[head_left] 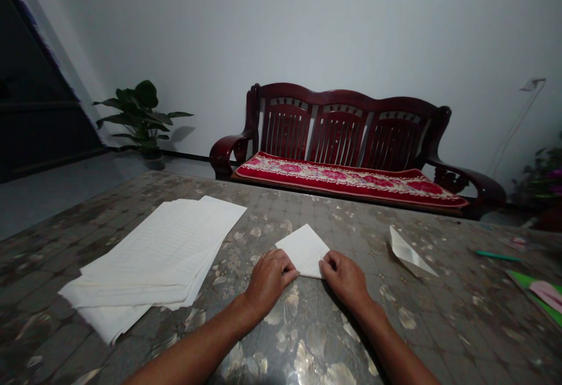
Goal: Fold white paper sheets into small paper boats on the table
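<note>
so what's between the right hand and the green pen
A folded white paper lies between the right hand and the green pen, as the head view shows.

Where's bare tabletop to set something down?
Widest: near right, bordered by the right hand, white folded paper boat and green sheet. Narrower: between the loose white paper stack and left hand. Crowded: centre, both hands on the small folded white paper.
</note>
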`<control>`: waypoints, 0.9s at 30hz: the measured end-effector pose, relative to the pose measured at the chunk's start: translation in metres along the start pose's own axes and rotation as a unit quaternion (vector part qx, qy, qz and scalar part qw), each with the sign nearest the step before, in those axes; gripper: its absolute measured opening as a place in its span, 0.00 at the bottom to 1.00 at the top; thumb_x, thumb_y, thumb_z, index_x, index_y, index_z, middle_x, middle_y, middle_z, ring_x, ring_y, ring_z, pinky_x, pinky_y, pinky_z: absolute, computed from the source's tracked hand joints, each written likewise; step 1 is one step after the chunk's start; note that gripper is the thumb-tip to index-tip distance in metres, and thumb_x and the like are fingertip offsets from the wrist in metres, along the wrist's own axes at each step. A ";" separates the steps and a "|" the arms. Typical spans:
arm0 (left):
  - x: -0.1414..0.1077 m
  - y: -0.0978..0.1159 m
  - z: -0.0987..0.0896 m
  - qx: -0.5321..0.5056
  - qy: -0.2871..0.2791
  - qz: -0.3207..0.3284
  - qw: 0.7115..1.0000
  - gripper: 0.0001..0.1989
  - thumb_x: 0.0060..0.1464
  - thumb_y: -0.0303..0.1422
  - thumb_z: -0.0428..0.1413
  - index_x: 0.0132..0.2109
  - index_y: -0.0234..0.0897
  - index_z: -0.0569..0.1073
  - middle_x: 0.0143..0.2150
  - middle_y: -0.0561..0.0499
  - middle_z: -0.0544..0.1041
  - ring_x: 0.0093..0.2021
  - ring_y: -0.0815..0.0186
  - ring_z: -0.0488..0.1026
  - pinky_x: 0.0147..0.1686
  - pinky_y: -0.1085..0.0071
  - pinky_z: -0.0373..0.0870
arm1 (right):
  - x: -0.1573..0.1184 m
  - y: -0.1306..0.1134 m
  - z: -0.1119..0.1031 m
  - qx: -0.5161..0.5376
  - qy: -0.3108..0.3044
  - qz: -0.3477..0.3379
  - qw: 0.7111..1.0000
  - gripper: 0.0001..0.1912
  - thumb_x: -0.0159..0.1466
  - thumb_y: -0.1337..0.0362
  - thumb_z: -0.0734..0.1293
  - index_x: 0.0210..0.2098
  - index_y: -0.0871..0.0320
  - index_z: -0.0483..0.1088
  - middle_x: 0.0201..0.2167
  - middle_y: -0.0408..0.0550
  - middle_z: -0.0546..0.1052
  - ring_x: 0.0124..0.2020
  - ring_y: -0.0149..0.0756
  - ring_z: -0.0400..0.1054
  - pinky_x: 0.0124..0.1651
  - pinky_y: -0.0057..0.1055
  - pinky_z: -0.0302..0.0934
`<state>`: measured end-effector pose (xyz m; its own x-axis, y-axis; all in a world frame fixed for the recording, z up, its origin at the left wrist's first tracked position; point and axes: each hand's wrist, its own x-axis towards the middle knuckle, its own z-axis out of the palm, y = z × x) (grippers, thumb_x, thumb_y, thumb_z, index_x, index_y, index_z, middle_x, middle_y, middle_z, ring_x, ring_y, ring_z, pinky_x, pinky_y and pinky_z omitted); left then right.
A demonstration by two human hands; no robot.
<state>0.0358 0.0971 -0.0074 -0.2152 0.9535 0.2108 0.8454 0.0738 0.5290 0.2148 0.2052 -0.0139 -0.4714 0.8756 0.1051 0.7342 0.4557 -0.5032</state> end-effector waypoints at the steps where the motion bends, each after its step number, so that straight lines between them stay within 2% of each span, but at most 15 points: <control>1: 0.000 0.001 0.000 0.008 -0.002 -0.002 1.000 0.07 0.58 0.30 0.61 0.30 0.37 0.76 0.36 0.50 0.78 0.42 0.61 0.73 0.43 0.67 0.65 | 0.000 0.000 0.000 -0.003 0.002 -0.003 1.000 0.10 0.62 0.60 0.62 0.27 0.55 0.68 0.28 0.44 0.76 0.29 0.35 0.68 0.30 0.28 0.46; 7: 0.001 0.004 0.000 0.079 -0.001 0.000 0.997 0.06 0.59 0.33 0.60 0.33 0.38 0.76 0.39 0.48 0.78 0.43 0.59 0.73 0.44 0.65 0.63 | -0.001 0.001 0.002 -0.029 0.017 -0.032 0.999 0.08 0.63 0.62 0.61 0.28 0.55 0.66 0.31 0.45 0.75 0.31 0.34 0.66 0.32 0.28 0.47; 12: 0.001 0.008 0.000 0.098 -0.012 -0.011 0.995 0.06 0.60 0.32 0.59 0.34 0.37 0.76 0.40 0.48 0.77 0.45 0.58 0.72 0.45 0.64 0.63 | -0.002 0.000 0.003 -0.041 0.025 -0.044 0.998 0.07 0.63 0.65 0.62 0.28 0.56 0.66 0.31 0.45 0.74 0.32 0.34 0.65 0.33 0.28 0.47; 27: 0.001 0.011 0.004 0.161 -0.015 0.005 0.987 0.07 0.63 0.31 0.53 0.37 0.37 0.75 0.42 0.46 0.76 0.46 0.55 0.71 0.47 0.60 0.64 | -0.002 -0.009 -0.002 -0.059 0.014 -0.012 0.998 0.06 0.63 0.65 0.61 0.29 0.57 0.67 0.31 0.44 0.75 0.32 0.33 0.65 0.32 0.28 0.45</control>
<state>0.0469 0.1002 -0.0046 -0.1963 0.9624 0.1877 0.9598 0.1494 0.2377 0.2099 0.1996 -0.0078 -0.4766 0.8679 0.1402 0.7762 0.4903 -0.3964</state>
